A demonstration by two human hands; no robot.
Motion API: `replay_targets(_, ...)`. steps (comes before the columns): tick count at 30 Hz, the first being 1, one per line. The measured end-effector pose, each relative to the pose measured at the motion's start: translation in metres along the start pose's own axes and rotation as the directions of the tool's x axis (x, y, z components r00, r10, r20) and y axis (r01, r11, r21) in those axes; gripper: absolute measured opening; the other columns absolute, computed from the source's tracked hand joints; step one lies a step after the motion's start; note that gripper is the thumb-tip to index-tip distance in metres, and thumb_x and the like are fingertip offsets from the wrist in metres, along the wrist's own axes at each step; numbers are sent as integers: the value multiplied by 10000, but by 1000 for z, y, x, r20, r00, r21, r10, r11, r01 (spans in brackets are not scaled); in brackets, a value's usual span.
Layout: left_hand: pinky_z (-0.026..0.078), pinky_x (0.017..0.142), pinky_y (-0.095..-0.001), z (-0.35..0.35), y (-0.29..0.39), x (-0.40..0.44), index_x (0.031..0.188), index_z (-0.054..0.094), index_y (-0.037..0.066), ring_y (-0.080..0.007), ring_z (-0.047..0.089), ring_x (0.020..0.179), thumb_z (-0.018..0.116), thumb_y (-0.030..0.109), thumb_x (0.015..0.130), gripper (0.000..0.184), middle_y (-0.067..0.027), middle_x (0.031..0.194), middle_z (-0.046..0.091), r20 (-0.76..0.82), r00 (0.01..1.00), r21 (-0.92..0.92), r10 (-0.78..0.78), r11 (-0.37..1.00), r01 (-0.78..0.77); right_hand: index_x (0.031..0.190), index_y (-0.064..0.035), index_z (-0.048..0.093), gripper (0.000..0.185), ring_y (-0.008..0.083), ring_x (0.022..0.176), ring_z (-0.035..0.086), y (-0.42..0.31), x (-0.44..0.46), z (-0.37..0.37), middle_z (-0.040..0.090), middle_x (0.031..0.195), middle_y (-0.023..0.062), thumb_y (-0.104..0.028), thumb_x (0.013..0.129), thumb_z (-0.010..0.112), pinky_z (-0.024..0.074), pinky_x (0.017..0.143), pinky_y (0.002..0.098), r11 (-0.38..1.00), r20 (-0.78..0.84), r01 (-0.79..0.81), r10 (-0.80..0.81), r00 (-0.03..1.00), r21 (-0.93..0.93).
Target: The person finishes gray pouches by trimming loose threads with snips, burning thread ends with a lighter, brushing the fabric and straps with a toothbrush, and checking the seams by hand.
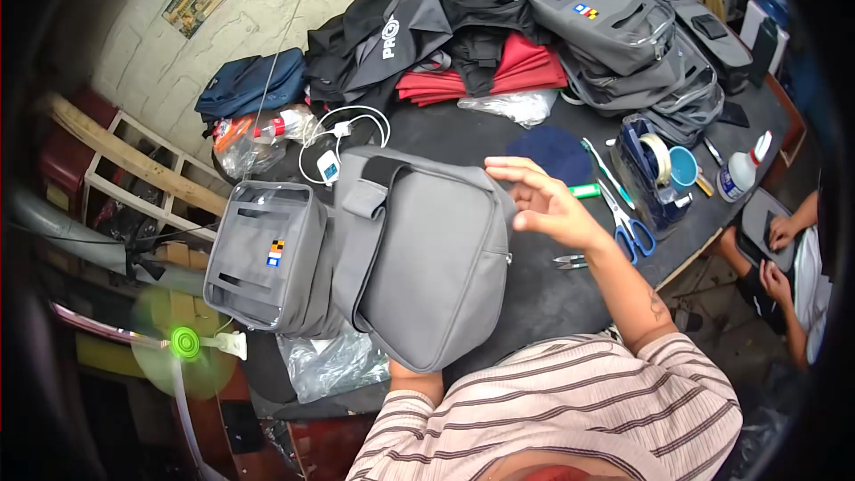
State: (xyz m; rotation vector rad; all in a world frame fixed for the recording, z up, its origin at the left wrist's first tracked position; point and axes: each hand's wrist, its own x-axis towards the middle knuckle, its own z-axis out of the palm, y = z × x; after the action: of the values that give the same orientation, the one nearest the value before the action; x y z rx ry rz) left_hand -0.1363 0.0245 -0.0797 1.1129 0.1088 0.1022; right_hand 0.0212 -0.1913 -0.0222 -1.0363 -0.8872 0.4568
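Note:
A grey fabric bag with a dark strap and a zip edge is tilted up in front of me. My left hand is hidden behind its lower end; only the left wrist shows, so its fingers cannot be seen. Beside the bag's upper right edge is my right hand, fingers apart and curved, the thumb close to or touching the fabric. Against the bag's left side stands another grey bag with a clear front and a small coloured patch.
Scissors, thread snips, a toothbrush and a white bottle lie or stand right. Bags and red fabric are piled behind. A fan spins at left. Another person sits at right.

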Motion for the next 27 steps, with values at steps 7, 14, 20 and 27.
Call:
replay_targets(7,329,1069,-383,15,-10,-11,1391,350,-15,-257,413,1272,271,523,974,685,-142,1410,407,12,1000,-56,6,998,-5,1230,2,563,351,152,1125,519,26,1,-3,541,1194,63,-88,893,598,407,953,277,994,-165,-15,-2,986,-104)
replay_targets(14,326,1072,-389,10,-38,56,1391,351,-13,-262,413,1274,268,507,979,669,-143,1411,407,-24,999,-103,40,994,-42,1168,50,569,295,154,1108,529,41,-5,6,556,1155,93,-11,880,567,412,961,289,997,-272,68,-60,961,21)
replay_targets(20,323,1075,-395,3,-66,46,1391,352,-11,-266,413,1275,266,493,982,654,-143,1412,408,-33,988,-139,150,978,-153,1232,4,541,362,119,1019,530,41,-6,-6,528,1092,44,-40,876,586,418,888,255,998,-362,30,-5,932,63)
replay_targets(27,320,1078,-401,-18,-57,65,1390,353,-9,-271,413,1276,263,477,987,637,-143,1412,408,-54,980,-197,190,960,-197,899,-1,629,261,229,862,515,31,-7,-2,569,803,61,-224,792,713,416,801,314,798,-203,145,-317,926,-585)
